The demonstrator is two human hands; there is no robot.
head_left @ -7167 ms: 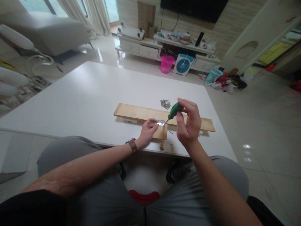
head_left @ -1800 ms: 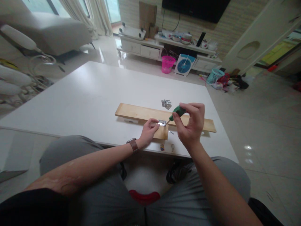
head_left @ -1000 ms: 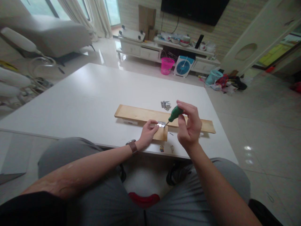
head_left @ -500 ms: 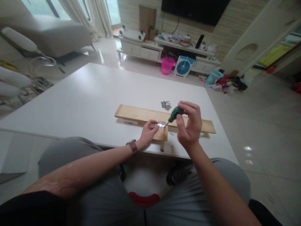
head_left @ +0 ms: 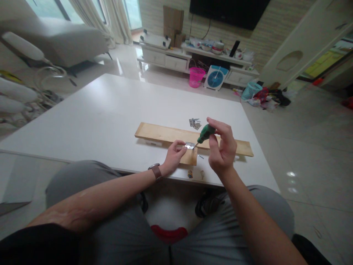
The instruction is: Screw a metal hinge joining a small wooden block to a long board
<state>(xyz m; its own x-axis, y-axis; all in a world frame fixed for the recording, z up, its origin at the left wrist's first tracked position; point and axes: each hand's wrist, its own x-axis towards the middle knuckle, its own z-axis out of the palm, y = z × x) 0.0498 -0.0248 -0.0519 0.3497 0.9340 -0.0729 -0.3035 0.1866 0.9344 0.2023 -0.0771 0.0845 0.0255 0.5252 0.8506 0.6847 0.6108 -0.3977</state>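
A silvery metal hinge (head_left: 189,145) lies over the joint between a short wooden board (head_left: 190,160) and a long wooden plank (head_left: 162,133). My left hand (head_left: 173,158) pinches the hinge at its left side, its palm resting on the short board. In my right hand (head_left: 224,147) is a green-handled screwdriver (head_left: 205,134), gripped between thumb and fingers. The screwdriver tilts down to the left, its tip at the hinge's right end; any screw under the tip is too small to make out. Just right of the short board lies a small thin metal piece (head_left: 201,156).
Beyond the plank, several loose hinges (head_left: 195,123) are piled on the white table (head_left: 110,110). Two small items, one orange and dark (head_left: 190,174), lie near the front edge. A pink basket (head_left: 196,77) and a blue fan (head_left: 216,78) stand on the floor beyond.
The fingers of my right hand have shifted slightly around the screwdriver handle, the thumb moving a little right. My left hand, the hinge and the boards stay in place.
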